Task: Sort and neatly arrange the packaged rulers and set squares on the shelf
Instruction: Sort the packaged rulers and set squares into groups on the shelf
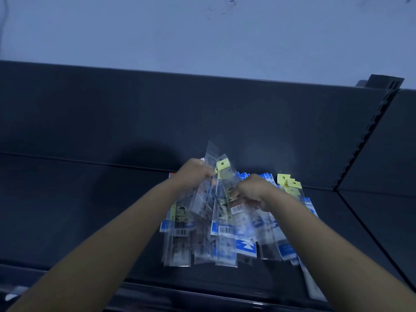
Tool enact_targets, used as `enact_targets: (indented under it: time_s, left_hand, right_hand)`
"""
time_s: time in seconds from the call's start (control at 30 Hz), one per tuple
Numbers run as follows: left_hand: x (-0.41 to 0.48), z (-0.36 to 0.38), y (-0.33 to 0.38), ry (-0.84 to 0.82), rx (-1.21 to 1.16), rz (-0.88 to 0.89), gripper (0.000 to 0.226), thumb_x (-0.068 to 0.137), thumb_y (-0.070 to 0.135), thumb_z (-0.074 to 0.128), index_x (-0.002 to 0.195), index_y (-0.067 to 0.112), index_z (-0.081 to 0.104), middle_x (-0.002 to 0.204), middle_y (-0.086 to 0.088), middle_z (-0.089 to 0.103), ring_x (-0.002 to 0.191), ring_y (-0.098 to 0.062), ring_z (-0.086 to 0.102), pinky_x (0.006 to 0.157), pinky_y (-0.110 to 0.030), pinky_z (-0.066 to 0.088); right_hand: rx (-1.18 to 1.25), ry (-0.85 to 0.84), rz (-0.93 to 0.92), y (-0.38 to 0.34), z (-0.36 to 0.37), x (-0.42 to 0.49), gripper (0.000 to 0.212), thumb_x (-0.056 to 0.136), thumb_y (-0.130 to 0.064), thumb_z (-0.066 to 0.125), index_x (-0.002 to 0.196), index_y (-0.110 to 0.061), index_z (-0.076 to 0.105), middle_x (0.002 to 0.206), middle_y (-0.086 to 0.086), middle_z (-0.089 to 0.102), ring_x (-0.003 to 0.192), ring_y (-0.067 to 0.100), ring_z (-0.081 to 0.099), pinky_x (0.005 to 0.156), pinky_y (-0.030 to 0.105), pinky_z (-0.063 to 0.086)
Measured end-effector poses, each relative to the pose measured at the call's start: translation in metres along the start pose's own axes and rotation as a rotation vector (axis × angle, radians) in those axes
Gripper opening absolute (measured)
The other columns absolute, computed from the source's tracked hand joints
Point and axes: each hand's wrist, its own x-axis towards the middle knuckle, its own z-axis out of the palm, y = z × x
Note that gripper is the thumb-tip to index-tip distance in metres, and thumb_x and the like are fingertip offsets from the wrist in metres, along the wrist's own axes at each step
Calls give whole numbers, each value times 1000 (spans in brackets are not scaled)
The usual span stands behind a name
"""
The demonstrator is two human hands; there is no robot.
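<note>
A loose heap of packaged rulers and set squares (225, 235) in clear sleeves with blue, white and yellow labels lies on the dark shelf (90, 210). My left hand (193, 174) grips the top of a bundle of clear ruler packs (212, 154) that stands up above the heap. My right hand (254, 190) holds the same bundle lower down, by a yellow-topped pack (222, 167). More yellow-tagged packs (289, 183) lie at the heap's back right. The packs are blurred.
The shelf has a dark back panel (157, 113) and a slotted upright (369, 140) at the right, where a second shelf section (382, 221) begins. A front lip (180, 296) runs along the near edge. A pale wall (202, 30) rises above.
</note>
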Motion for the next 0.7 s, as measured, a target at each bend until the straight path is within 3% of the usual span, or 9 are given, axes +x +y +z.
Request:
enact_targets:
  time_s: [0.07, 0.13, 0.2, 0.3, 0.43, 0.5, 0.57, 0.7]
  left_hand:
    - [-1, -3, -1, -28, 8, -10, 15, 86, 8, 59, 73, 4, 67, 62, -3, 62, 61, -18, 56, 64, -27, 46]
    - [-1, -4, -2, -34, -5, -17, 16, 85, 6, 60, 70, 4, 66, 63, -3, 61, 65, -19, 56, 69, -30, 47]
    - [-3, -3, -3, -18, 1, -21, 18, 85, 7, 60, 69, 3, 66, 72, -14, 57, 69, -24, 51, 73, -34, 43]
    - [-5, 1, -4, -7, 51, -9, 27, 89, 10, 58, 63, 6, 65, 73, -16, 52, 69, -25, 40, 69, -34, 36]
    - [-3, 7, -2, 9, 91, -16, 33, 89, 12, 59, 57, 11, 65, 47, 4, 55, 41, -11, 36, 42, -14, 31]
    - [-2, 11, 1, 14, 101, -29, 26, 90, 13, 58, 67, 5, 68, 46, 5, 56, 33, -4, 37, 37, -10, 29]
    - [-2, 16, 4, 9, 95, -46, 21, 92, 14, 58, 76, 3, 66, 51, 4, 63, 38, -5, 47, 42, -12, 36]
    - [-2, 24, 8, 15, 72, -47, 26, 91, 14, 58, 67, 10, 63, 68, -2, 71, 55, -16, 55, 52, -21, 42]
  right_hand:
    - [-72, -5, -10, 2, -10, -2, 13, 80, 8, 60, 74, 2, 50, 50, 14, 60, 58, 32, 65, 34, 16, 25]
    - [-134, 36, -31, 6, -21, -3, 12, 77, 3, 69, 83, 6, 59, 67, 26, 62, 51, 30, 53, 41, 25, 35]
    - [-148, 57, -34, 11, -28, -3, 29, 74, -1, 75, 99, 4, 60, 82, 26, 66, 63, 35, 60, 46, 31, 43]
    - [-378, 229, -108, 17, -32, -3, 46, 74, -12, 76, 114, -12, 54, 103, 12, 67, 83, 26, 65, 61, 28, 49]
    - [-833, 398, -322, 26, -32, -5, 43, 84, -20, 62, 124, -14, 49, 117, 9, 55, 105, 28, 55, 78, 31, 45]
    - [-891, 385, -335, 30, -33, -5, 41, 85, -13, 56, 126, -17, 49, 122, 9, 51, 110, 29, 52, 76, 31, 43]
    - [-915, 373, -290, 35, -37, -6, 39, 87, -12, 56, 125, -18, 52, 123, 8, 49, 112, 29, 51, 76, 31, 41]
    - [-886, 406, -408, 44, -47, -8, 20, 91, -18, 51, 108, -15, 62, 110, 6, 50, 107, 27, 52, 71, 28, 37]
